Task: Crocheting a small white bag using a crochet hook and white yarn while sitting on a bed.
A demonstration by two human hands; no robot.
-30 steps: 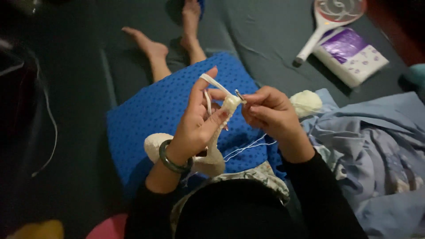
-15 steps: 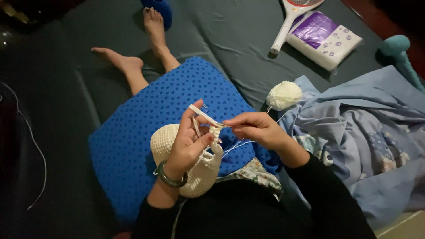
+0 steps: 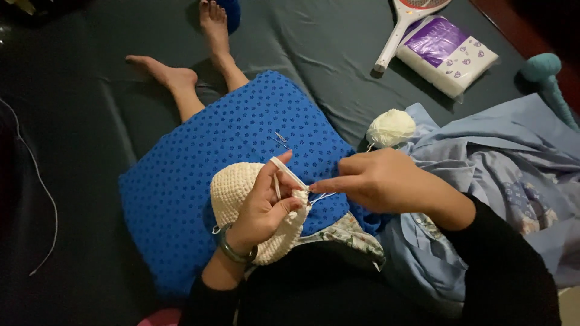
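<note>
Pinching small crochet piece [image 3: 299,196] w/ left hand [image 3: 261,208], gripping hook [image 3: 320,195] w/ right hand [image 3: 377,180]; risking dropped loop if yarn [image 3: 391,128] snagging on cloth.

A cream crocheted piece [image 3: 238,193], dome-shaped and ribbed, lay at the lower centre of the frame on a blue dotted mat, partly covered by the left hand [image 3: 266,208]. That hand pinched a small cream knot of stitches [image 3: 299,196] at the piece's right edge, with a strand of white yarn [image 3: 289,171] stretched taut over its forefinger. The right hand [image 3: 377,178] met the knot from the right, forefinger extended. A cream yarn ball [image 3: 391,128] sat right of centre.
</note>
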